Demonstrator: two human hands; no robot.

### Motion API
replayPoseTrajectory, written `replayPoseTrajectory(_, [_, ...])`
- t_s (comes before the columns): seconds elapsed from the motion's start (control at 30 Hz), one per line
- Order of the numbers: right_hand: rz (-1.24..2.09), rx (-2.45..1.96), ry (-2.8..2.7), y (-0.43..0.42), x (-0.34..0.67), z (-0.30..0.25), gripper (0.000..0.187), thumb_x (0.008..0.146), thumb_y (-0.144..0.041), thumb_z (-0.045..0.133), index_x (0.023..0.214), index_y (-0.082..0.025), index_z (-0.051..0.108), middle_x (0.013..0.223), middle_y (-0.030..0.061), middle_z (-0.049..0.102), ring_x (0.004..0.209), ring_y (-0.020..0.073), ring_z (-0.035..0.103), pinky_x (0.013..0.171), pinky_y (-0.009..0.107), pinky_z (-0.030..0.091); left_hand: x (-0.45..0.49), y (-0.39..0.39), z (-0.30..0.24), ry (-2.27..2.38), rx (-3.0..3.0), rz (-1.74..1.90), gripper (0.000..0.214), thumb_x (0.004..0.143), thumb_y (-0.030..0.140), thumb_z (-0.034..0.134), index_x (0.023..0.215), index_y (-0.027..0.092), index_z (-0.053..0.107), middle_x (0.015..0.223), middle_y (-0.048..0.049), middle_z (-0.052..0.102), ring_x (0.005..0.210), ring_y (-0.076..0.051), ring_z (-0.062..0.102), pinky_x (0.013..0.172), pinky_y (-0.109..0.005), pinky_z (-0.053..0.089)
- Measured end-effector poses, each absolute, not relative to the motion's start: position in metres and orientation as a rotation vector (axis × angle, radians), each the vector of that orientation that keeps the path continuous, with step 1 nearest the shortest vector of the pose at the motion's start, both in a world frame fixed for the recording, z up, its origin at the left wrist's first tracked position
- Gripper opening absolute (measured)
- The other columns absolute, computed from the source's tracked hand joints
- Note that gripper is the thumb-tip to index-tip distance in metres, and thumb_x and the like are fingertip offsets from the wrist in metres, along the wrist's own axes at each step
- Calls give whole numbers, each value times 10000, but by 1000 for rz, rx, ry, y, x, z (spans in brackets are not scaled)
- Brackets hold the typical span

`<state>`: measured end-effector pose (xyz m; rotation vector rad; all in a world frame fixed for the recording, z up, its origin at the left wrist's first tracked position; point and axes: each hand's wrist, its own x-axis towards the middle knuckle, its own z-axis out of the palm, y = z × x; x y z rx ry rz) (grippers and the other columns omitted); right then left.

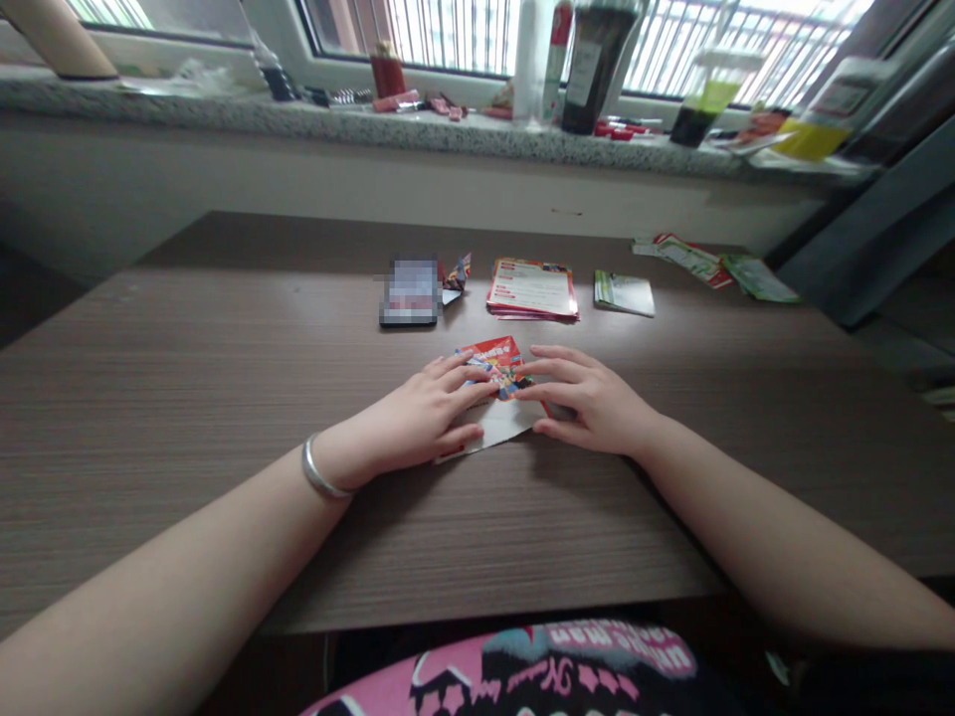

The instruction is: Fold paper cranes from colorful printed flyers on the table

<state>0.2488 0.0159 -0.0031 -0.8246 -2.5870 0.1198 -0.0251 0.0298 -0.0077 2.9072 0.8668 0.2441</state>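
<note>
A sheet of printed paper, partly folded over, lies on the table in front of me. Its folded part is red with colourful pictures, and the rest shows a white side. My left hand rests flat on the paper's left part, fingers stretched out. From the right, my right hand reaches to the paper's right edge with its fingers spread, the fingertips at or over the edge. Some of the printed picture is hidden under the fingers.
Beyond the paper lie a phone, a small folded paper piece, a stack of printed cards and a small green-white booklet. Green and red wrappers lie at the far right. Bottles and a dark jar stand on the windowsill.
</note>
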Motion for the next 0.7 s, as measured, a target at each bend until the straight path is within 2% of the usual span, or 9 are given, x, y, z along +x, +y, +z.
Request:
replayPoseTrajectory(0.13, [186,-757,-2659,16,248,-4,403,821,-391,689,1193,-239,657,1308,78,626,1310,264,477,1083,484,411,-26,33,-8,928,2872,105,530,962,384,474,1466,245,387,1533,-57,395,1471,-309,205,1180,-516,220])
replayPoseTrajectory(0.23, [185,-727,-2690,17,249,-6,326,850,-350,658,1153,-232,678,1283,65,644,1296,247,492,1082,452,414,-26,32,-5,926,2813,-88,557,988,422,402,1515,293,277,1594,-36,258,1490,-322,127,1169,-576,178])
replayPoseTrajectory(0.33, [126,-694,-2706,19,249,-7,227,920,-305,571,1090,-240,707,1194,36,695,1234,215,542,1055,409,424,-26,29,-6,956,2816,-132,588,996,471,354,1535,285,209,1609,-53,196,1498,-316,78,1171,-584,147])
replayPoseTrajectory(0.47, [-48,-701,-2739,15,246,0,222,962,-312,511,1002,-262,723,1029,2,747,979,175,639,1003,390,416,-25,25,-8,1026,2833,-33,624,977,477,412,1533,267,221,1611,-116,179,1493,-312,131,1163,-595,171])
replayPoseTrajectory(0.53, [-196,-767,-2778,10,243,5,266,970,-299,476,889,-245,724,871,11,746,870,173,630,919,365,433,-24,25,-5,996,2825,24,585,964,447,459,1501,268,314,1604,-128,208,1480,-307,191,1161,-581,205])
replayPoseTrajectory(0.6, [-329,-860,-2796,5,241,9,316,968,-283,454,775,-218,697,760,34,714,824,185,611,856,358,427,-23,26,-3,933,2825,87,499,957,397,488,1437,271,429,1565,-110,321,1445,-283,290,1166,-555,232])
replayPoseTrajectory(0.7, [-370,-948,-2768,1,240,9,319,950,-299,459,732,-195,667,767,58,703,773,194,599,799,358,417,-22,28,0,863,2854,197,423,944,339,518,1357,248,526,1452,-83,495,1388,-261,387,1173,-525,262])
